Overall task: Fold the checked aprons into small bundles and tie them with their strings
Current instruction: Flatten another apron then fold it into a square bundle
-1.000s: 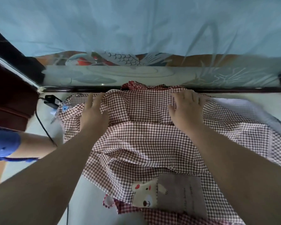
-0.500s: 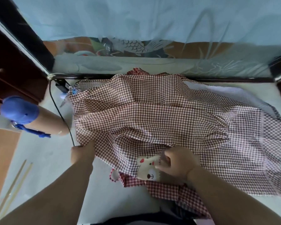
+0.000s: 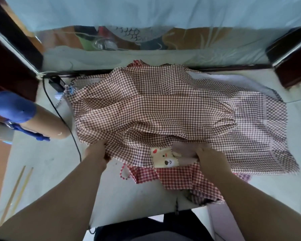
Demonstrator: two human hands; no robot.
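A brown-and-white checked apron (image 3: 163,108) lies spread and rumpled across the white table (image 3: 132,197). Its pocket with a cream bear patch (image 3: 165,159) shows at the near edge. My left hand (image 3: 97,153) grips the apron's near left edge. My right hand (image 3: 210,159) holds the near edge just right of the bear patch. A brighter red checked apron (image 3: 179,178) lies partly under it, nearer me, with a thin string loop (image 3: 123,173) sticking out to the left.
A black cable (image 3: 63,117) runs down the table's left side from a small black box (image 3: 55,82). A cylinder with a blue cap (image 3: 12,106) lies at the left. Two thin sticks (image 3: 19,185) lie at the front left. A glass panel (image 3: 146,49) bounds the far side.
Both hands came back from the apron's far part to its near edge and took hold of it. Since half a second ago they have held that edge.
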